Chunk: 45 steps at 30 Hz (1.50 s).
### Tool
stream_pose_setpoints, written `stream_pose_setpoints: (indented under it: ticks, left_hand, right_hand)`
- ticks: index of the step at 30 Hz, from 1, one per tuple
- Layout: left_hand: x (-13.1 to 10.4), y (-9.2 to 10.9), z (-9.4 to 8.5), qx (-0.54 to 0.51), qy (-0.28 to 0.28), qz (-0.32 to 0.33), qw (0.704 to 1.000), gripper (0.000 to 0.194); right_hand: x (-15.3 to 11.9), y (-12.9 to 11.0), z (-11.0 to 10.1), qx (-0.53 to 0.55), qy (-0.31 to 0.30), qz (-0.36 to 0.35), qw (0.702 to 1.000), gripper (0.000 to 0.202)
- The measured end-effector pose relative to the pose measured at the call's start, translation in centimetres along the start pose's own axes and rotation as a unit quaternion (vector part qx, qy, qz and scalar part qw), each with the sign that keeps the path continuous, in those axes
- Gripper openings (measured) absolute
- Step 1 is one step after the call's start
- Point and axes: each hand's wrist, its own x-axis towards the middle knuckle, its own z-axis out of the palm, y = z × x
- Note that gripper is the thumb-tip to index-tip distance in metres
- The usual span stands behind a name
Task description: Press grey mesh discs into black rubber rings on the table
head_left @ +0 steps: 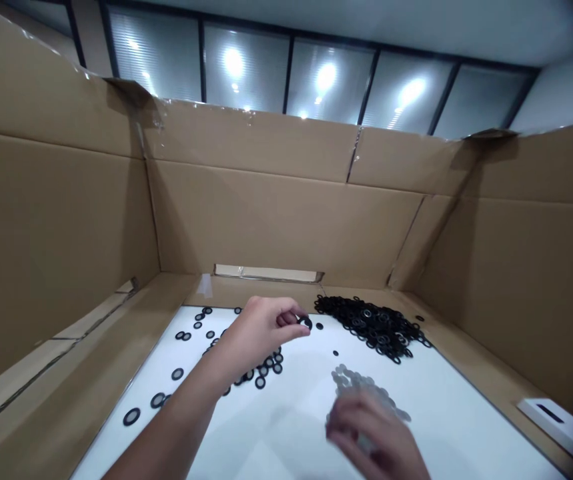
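Observation:
My left hand [273,323] pinches a black ring [306,323] between thumb and fingers, just above the white board [286,433]. Smeared by motion, my right hand [373,433] hovers low over a heap of small grey discs [361,380] and partly covers them; its fingers look curled, but what they hold cannot be made out. Beyond it lies a large pile of black rings [376,323]. Many black rings with grey centres are spread on the left, such as this ringed disc [131,417]; my left forearm hides some of them.
Cardboard walls [276,220] enclose the board on the left, back and right. A narrow slot [269,273] is cut low in the back wall. At the right edge lies a white box-like object [561,427] with a dark slot. Two small black pieces lie near the pile.

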Motion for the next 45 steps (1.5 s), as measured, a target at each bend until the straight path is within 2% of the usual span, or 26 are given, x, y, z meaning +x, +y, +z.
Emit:
stream_pose_setpoints:
  ticks: [3,6,8,11,16,24,30,35,38,42,45]
  left_hand:
    - [0.2,-0.2,-1.1,-0.039,0.041,-0.015,0.998,0.019]
    - [0.3,-0.4,-2.4,-0.097,0.096,-0.027,0.99,0.021]
    - [0.4,-0.6,-3.2,-0.144,0.133,-0.029,0.98,0.025]
    - [0.4,-0.7,-3.9,-0.195,0.154,-0.02,0.968,0.029]
    - [0.1,-0.3,-4.3,-0.223,0.137,-0.013,0.965,0.029]
    - [-0.2,0.5,-4.2,-0.226,0.111,0.018,0.968,0.027]
    - [-0.6,0.8,-3.7,-0.206,0.166,0.031,0.964,0.021]
    - [-0.6,0.6,-3.4,-0.181,0.186,0.05,0.964,0.021]
    - [-0.6,0.7,-3.2,-0.13,0.202,0.06,0.969,0.019]
    - [-0.7,1.0,-2.9,-0.028,0.251,0.082,0.964,0.018]
    - [-0.7,1.1,-2.8,-0.01,0.268,0.093,0.959,0.013]
  right_hand:
    - [6.8,-0.7,-2.2,0.074,0.065,0.034,0.995,0.018]
    - [12.7,-2.2,-3.0,0.126,0.109,0.041,0.985,0.017]
    - [15.3,-2.9,-2.5,0.17,0.096,0.06,0.979,0.015]
    - [17.5,-3.3,-1.1,0.233,0.063,0.095,0.966,0.016]
    - [18.4,-2.7,0.5,0.24,0.062,0.064,0.967,0.019]
    - [17.5,-3.8,-0.3,0.102,0.102,-0.009,0.99,0.015]
    - [17.0,-4.8,-0.6,0.074,0.144,-0.018,0.987,0.013]
    - [16.8,-5.0,-0.9,0.059,0.127,-0.014,0.99,0.018]
    - [16.9,-4.9,-1.0,0.058,0.134,-0.012,0.989,0.018]
    - [17.0,-4.8,-0.8,0.064,0.162,-0.008,0.985,0.015]
    - [17.1,-4.6,-0.8,0.066,0.17,0.009,0.983,0.012]
